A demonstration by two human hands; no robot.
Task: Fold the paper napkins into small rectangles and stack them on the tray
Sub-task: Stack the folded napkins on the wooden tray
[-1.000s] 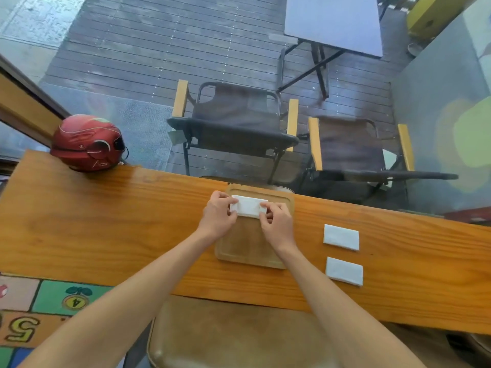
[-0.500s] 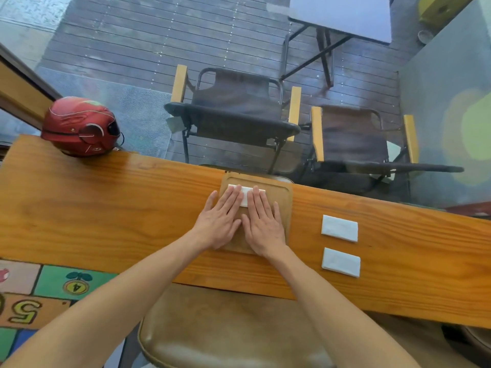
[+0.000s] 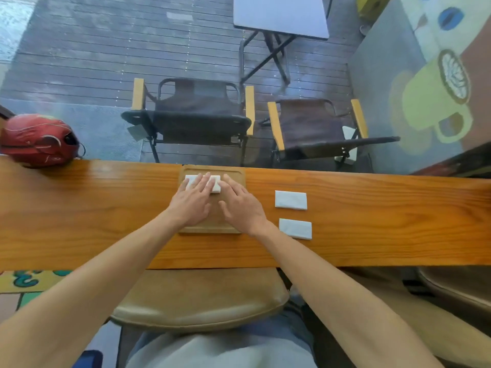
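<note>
- Counter (image 3: 79,208): long varnished wood slab across the view, seen from above; person sits at it on a tan stool (image 3: 199,298).
- Beyond the glass: two folding chairs (image 3: 191,115) on dark decking — background only.
- Red helmet (image 3: 37,140) on far left end of counter, well apart from the work.
- Wooden tray (image 3: 240,176) at counter's far edge, centre, w/ raised rim; both hands over it.
- Left hand (image 3: 192,201): flat, fingers spread, palm down, fingertips pressing on the folded napkin (image 3: 216,183). Holding nothing, just pressing.
- Right hand (image 3: 240,204): also flat & open, fingers fanned, on the tray just beside napkin's right end; looks clear of the paper, can't say for sure. Nothing held.
- Folded napkin: small white rectangle lying in tray's far-left part, mostly under left fingers.
- Two more white napkins to the right of tray, on bare counter: far one (image 3: 291,200), near one (image 3: 295,228). Both already rectangular, apart from each other & from tray.
- Step in hand, prob.: flattening/seating first napkin on tray.
- Next move, my guess: right hand reaches right for the closest napkin, checks fold size, lays it square on top of the one in tray; edges need lining up so stack stays tidy. Thin paper — light pinch at an edge, avoid unfolding.
</note>
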